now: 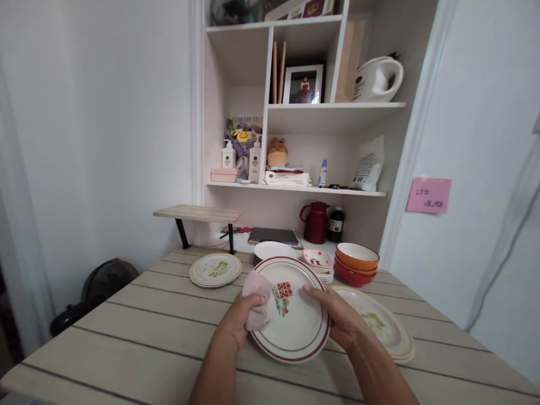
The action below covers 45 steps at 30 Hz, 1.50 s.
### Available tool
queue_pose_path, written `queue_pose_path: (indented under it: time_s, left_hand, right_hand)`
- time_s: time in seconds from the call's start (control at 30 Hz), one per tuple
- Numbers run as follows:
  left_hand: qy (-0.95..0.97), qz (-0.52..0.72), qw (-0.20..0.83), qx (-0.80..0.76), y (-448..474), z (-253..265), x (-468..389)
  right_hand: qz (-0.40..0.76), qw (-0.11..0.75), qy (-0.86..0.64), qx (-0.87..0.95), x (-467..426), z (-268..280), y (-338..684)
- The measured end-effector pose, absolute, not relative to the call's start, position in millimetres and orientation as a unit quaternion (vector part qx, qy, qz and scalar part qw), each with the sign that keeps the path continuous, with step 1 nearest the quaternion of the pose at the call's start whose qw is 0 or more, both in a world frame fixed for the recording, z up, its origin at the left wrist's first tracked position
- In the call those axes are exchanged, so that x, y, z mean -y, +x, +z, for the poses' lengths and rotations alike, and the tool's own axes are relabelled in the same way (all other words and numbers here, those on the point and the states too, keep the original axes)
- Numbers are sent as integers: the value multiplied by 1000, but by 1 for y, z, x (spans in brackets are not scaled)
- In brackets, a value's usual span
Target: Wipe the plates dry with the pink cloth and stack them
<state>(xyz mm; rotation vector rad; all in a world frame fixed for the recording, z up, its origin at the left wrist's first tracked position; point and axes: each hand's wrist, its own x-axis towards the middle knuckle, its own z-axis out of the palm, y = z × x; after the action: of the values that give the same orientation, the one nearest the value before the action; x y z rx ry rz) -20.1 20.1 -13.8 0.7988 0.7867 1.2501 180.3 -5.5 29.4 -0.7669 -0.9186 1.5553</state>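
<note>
Between my hands a white plate [295, 332] with dark red rim lines and a red character print is held up, tilted toward me, above the table. My left hand [239, 318] is closed on a pale pink cloth [256, 289], pressing it against the plate's left edge. With the thumb on its face and the fingers behind, my right hand [343, 315] grips the plate's right edge. Behind that hand lies an oval plate [399, 332] with a green print, partly hidden, on top of another.
Round plates [216, 269] lie at the left. White dishes [275, 248], pink dotted bowls [317, 259] and stacked orange and red bowls [358, 256] stand at the back. Beyond them are a red jug [315, 222], a dark bottle [336, 225] and a small raised stand [198, 214].
</note>
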Motion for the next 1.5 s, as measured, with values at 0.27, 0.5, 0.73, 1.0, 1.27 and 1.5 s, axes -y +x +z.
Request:
queue_pose_path:
  time_s: [0.27, 0.5, 0.73, 1.0, 1.27, 1.5]
  left_hand:
    - [308, 573, 681, -337, -13, -15, -21]
    - [246, 589, 710, -298, 6, -16, -21]
    - [223, 577, 735, -277, 27, -20, -17]
    - [224, 612, 699, -294, 17, -15, -19]
    - [353, 590, 638, -346, -10, -7, -16]
    - [387, 527, 658, -374, -16, -9, -15]
  right_hand:
    - [602, 648, -332, 329, -5, 13, 161]
    - [525, 727, -328, 298, -9, 7, 149]
    - [475, 787, -304, 251, -7, 4, 138]
    - [565, 739, -269, 248, -7, 5, 127]
    - [671, 640, -273, 256, -5, 24, 167]
    - [655, 598, -286, 364, 6, 37, 184]
